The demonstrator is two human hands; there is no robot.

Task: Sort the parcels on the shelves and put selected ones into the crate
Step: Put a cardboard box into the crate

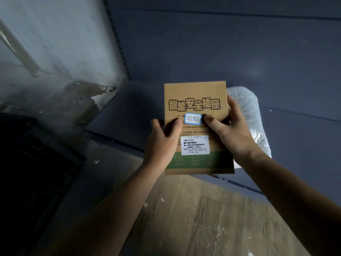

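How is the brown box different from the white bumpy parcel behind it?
The brown box is flat-sided cardboard with printed writing and stickers. The white parcel is rounded, wrapped in bumpy plastic, and shows no writing. The brown box is held up by the left hand and the right hand, while the white parcel lies on the grey shelf. Both are closed packages.

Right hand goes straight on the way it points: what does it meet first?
The right hand grips the cardboard box, so that first; beyond it, probably the blue shelf. White wrapped parcel lies to its right; depth unclear.
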